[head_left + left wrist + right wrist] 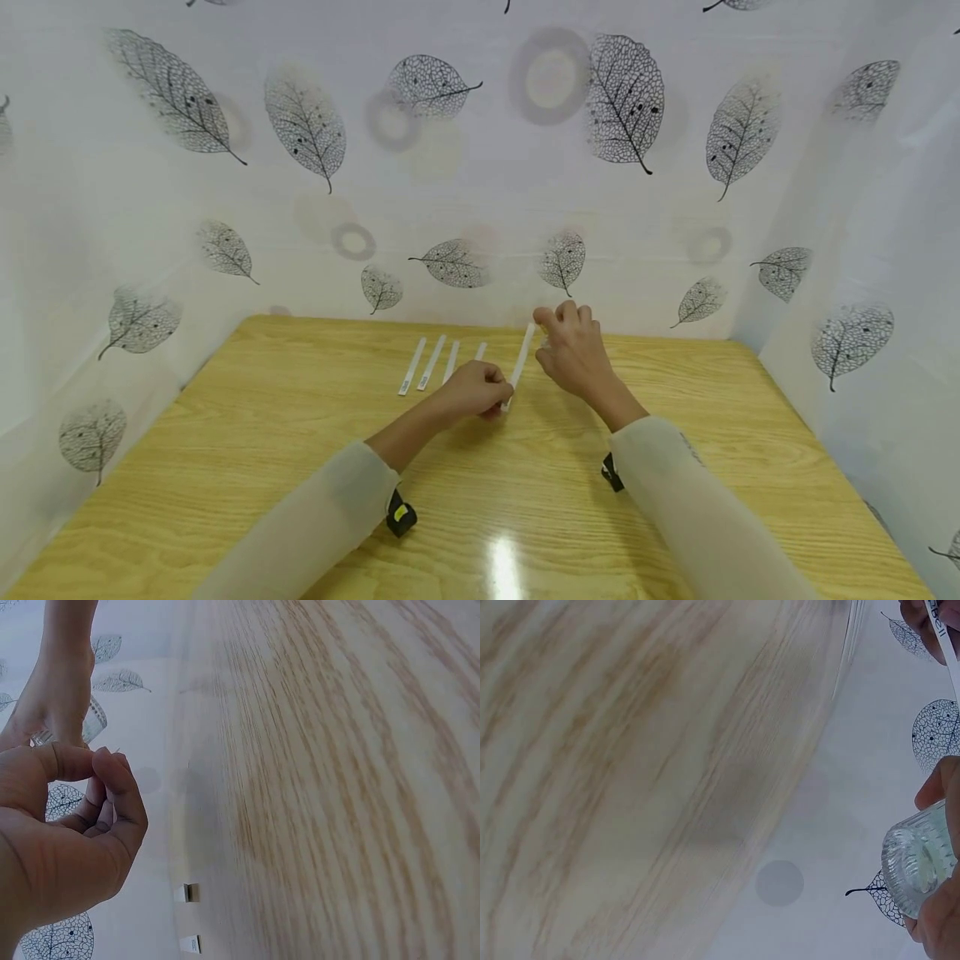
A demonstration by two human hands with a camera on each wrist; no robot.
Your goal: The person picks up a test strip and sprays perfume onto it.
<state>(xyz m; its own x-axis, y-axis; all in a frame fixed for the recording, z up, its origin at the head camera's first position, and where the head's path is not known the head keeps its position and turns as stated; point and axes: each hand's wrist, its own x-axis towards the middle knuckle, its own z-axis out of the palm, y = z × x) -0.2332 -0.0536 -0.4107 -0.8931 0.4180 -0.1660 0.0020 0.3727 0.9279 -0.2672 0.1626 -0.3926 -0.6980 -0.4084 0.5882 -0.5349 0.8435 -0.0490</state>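
Observation:
My left hand (472,389) pinches the lower end of a white paper strip (521,358) between thumb and fingertips. The strip slants up and away, and dark lettering shows on its lower part in the right wrist view. Just right of the strip's upper end is my right hand (573,350). Its fingers are curled round a clear ribbed glass bottle (919,859), mostly hidden by the hand in the head view. The bottle's thick base shows in the right wrist view; its top is covered.
Left of the hands, several more white paper strips (412,367) lie side by side on the wooden table (300,433), some partly behind my left hand. A white leaf-patterned sheet (480,183) rises behind the table and along both sides. Black wrist devices (401,515) show below the sleeves.

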